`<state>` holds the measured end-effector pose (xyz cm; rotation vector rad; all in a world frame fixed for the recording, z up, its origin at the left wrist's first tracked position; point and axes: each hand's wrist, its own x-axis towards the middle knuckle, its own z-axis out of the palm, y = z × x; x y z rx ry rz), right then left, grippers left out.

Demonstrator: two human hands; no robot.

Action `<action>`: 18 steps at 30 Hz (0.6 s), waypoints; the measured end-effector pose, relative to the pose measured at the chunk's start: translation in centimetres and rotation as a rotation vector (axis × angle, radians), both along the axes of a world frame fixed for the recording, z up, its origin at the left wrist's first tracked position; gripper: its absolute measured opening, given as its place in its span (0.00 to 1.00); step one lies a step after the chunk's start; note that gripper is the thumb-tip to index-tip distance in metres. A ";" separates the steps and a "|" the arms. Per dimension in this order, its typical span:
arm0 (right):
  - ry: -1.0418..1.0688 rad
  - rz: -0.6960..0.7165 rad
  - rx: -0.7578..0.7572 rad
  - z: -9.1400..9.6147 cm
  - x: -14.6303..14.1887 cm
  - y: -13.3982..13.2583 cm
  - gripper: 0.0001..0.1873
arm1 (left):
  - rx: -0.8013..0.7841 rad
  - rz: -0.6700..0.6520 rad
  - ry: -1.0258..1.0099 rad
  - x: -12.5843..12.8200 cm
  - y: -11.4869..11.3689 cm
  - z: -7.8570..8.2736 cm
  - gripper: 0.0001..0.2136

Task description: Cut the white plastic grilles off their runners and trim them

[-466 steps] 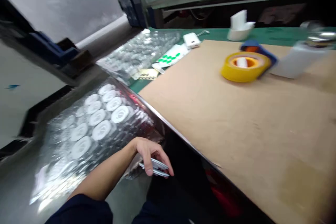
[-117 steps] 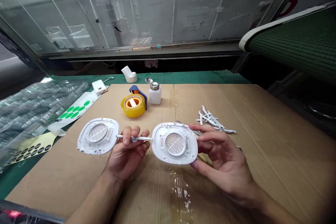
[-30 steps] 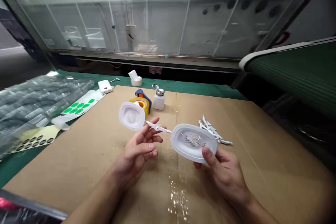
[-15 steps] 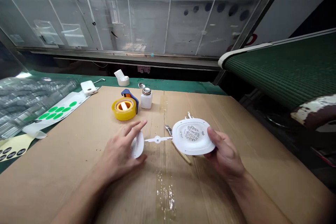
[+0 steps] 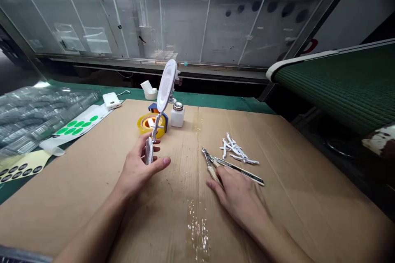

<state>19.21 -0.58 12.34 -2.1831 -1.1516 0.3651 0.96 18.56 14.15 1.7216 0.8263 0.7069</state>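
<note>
My left hand [image 5: 137,168] holds a white plastic moulding, its fingers behind the smaller perforated cover [image 5: 149,151] and its thumb stretched out. A thin runner [image 5: 156,126] joins that piece to a larger oval perforated cover [image 5: 166,85], which stands up on edge above the hand. On the cardboard, my right hand [image 5: 236,189] closes on the pale handles of a pair of pliers [image 5: 207,159]. Their metal jaws point away to the left. Beside that hand lies a utility knife [image 5: 239,169]. Just beyond are several white plastic runner scraps [image 5: 236,148] in a loose heap.
A tape roll [image 5: 143,121] on a blue dispenser and a white pump bottle [image 5: 177,116] stand beyond my left hand. Sticker sheets [image 5: 78,125], a white device [image 5: 111,100] and clear plastic packs [image 5: 40,111] lie left. A green conveyor belt [image 5: 336,78] runs along the right.
My right hand has let go of the larger cover and moved down to the pliers. My left hand now holds the joined moulding alone, turned upright. The runner scraps and knife are now uncovered.
</note>
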 end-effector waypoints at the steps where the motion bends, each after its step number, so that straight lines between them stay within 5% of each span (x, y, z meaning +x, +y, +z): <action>1: 0.016 0.004 -0.017 0.1 0.0 -0.1 0.15 | 0.002 -0.004 -0.013 0.0 -0.1 0.0 0.36; 6: 0.277 0.183 -0.033 1.5 0.3 -1.1 0.25 | 0.103 -0.009 -0.028 -0.1 -0.3 -0.5 0.39; 10: 0.803 0.324 0.041 2.2 -0.7 -1.5 0.24 | 0.202 -0.039 -0.019 0.0 -0.5 -0.8 0.42; 13: 1.101 0.396 0.121 1.7 -1.8 -1.3 0.24 | 0.251 -0.071 -0.048 0.1 -0.8 -0.8 0.42; 18: 1.256 0.368 0.251 -0.5 -2.8 -1.2 0.23 | 0.275 -0.115 -0.064 0.2 -1.5 -0.5 0.45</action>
